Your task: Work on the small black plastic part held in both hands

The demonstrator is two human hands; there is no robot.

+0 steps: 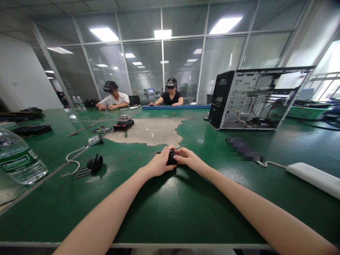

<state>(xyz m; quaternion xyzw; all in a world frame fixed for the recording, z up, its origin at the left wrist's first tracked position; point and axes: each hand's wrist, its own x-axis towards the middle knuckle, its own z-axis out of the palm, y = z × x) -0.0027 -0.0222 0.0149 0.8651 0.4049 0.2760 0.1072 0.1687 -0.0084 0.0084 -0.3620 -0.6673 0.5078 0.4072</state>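
Observation:
Just above the middle of the green table point(170, 205), a small black part point(170, 158) is held between my two hands; its exact kind cannot be made out. My left hand point(160, 162) is wrapped round it from the left, thumb below and fingers over the top. From the right, my right hand point(186, 157) pinches its near side with the fingertips. My fingers hide much of the part. Off to the left lies a black plastic piece with a round end and slats point(94, 163). A metal bracket point(95, 140) with a pale cable point(75, 161) is behind it.
An open computer case point(225, 101) stands at the back right. A heatsink with fan point(124, 122) sits on a bare patch point(156, 131) of the tabletop. At left is a water bottle point(23, 159); at right, a white power strip point(313, 177). Two people sit across the table.

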